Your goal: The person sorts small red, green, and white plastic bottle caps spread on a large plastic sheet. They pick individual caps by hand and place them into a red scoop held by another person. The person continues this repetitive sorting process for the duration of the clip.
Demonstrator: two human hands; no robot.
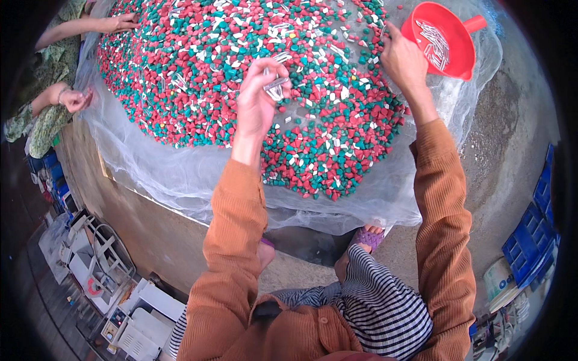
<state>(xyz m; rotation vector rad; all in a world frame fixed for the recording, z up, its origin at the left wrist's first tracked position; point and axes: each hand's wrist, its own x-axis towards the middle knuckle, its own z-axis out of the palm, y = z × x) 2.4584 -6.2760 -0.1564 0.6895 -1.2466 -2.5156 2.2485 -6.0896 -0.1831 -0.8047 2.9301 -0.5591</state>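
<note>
A wide heap of small red, green and white plastic pieces (337, 144) lies before me on a sheet of pale netting (162, 174). Above its middle, my left hand (256, 96) is closed around several slim clear pieces (275, 88), which stick out between thumb and fingers. My right hand (404, 60) reaches to the heap's far right edge. Its thumb and finger are pinched together, and what they hold is too small to make out. Just right of it sits a red plastic dipper (460, 57) with a short handle, with more slim clear pieces (435, 45) inside.
At the far left, another person's hands (117, 24) are at the heap's edge. White machines (144, 325) stand at lower left. Blue plastic crates (530, 246) and a pale sack (498, 283) are at right. My feet in purple sandals (369, 237) are by the netting's near edge.
</note>
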